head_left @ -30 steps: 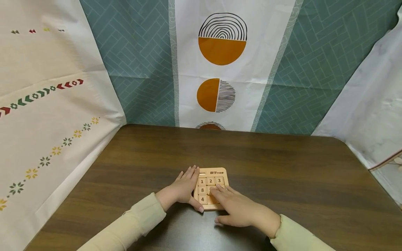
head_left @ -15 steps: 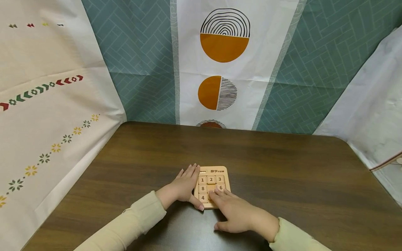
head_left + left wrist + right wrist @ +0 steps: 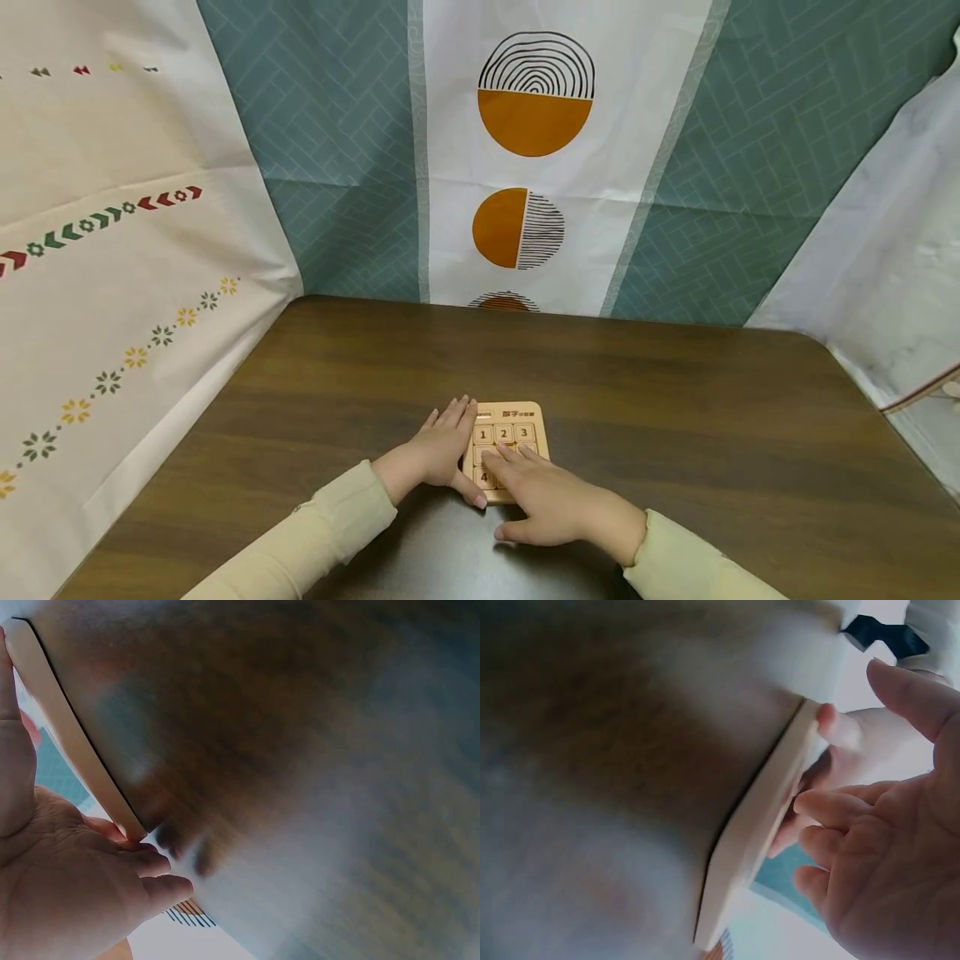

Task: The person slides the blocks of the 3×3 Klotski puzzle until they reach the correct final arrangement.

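Observation:
A wooden number slide puzzle [image 3: 542, 433] lies flat on the table in the head view. Tiles 1, 2, 3 and 4 show; the rest are partly or wholly covered by fingers. My left hand [image 3: 442, 450] lies along the puzzle's left side, fingers straight, thumb by the near left corner. The left wrist view shows this hand [image 3: 75, 877] against the puzzle's wooden edge [image 3: 79, 735]. My right hand [image 3: 551, 500] reaches over the lower tiles, its forefinger tip at the left tile of the middle row. In the right wrist view this hand [image 3: 885, 840] has loosely bent fingers beside the puzzle [image 3: 757, 817].
A dark brown wooden table [image 3: 675, 400] carries the puzzle near its front. Patterned teal and white cloth [image 3: 345, 167] hangs behind it. White cloths hang at the left [image 3: 150, 275] and right [image 3: 885, 250] sides.
My right hand went nearer to me, uncovering the middle gap and the 6, then moved left over the 8. My left hand stays at the puzzle's left side.

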Motion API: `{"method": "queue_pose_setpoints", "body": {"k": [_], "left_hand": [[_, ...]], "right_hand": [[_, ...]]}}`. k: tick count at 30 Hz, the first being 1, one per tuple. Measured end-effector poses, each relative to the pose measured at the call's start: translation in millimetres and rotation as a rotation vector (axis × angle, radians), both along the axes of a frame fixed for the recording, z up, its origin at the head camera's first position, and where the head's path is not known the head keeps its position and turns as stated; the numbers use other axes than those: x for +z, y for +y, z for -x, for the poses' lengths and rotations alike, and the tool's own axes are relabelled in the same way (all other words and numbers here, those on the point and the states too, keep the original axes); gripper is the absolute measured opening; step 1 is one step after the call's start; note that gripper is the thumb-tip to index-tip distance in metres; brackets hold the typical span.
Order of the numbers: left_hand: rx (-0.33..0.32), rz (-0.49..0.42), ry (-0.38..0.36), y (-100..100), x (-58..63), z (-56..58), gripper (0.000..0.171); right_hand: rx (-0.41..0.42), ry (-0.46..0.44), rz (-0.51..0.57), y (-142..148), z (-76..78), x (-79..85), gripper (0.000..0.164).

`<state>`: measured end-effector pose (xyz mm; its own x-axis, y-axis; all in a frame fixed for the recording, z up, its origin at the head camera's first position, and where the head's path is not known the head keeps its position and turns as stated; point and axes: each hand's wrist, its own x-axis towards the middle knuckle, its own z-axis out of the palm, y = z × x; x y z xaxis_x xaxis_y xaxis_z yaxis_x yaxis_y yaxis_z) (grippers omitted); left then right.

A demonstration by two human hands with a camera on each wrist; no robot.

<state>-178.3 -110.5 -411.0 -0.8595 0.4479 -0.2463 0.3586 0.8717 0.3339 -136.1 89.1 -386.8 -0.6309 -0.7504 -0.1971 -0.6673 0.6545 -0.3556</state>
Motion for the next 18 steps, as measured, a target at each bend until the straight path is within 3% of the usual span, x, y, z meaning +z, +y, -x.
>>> {"method": "queue_pose_setpoints", "body": {"k": [4,11,18], "left_hand": [[-0.007,-0.005,0.003,-0.5,0.2,-1.3,0.132],[0.003,-0.002,-0.010,0.9,3.1,0.1,0.132],[0.013,0.005,-0.018,0.8,2.0,0.8,0.133]], "right_hand": [[0.015,0.007,-0.030,-4.8,4.7,-3.5,0.081],[-0.041,-0.043,-0.051,3.3,8.4,1.5,0.079],[-0.052,-0.018,-0.057,14.2,6.8,1.4,0.079]]}}
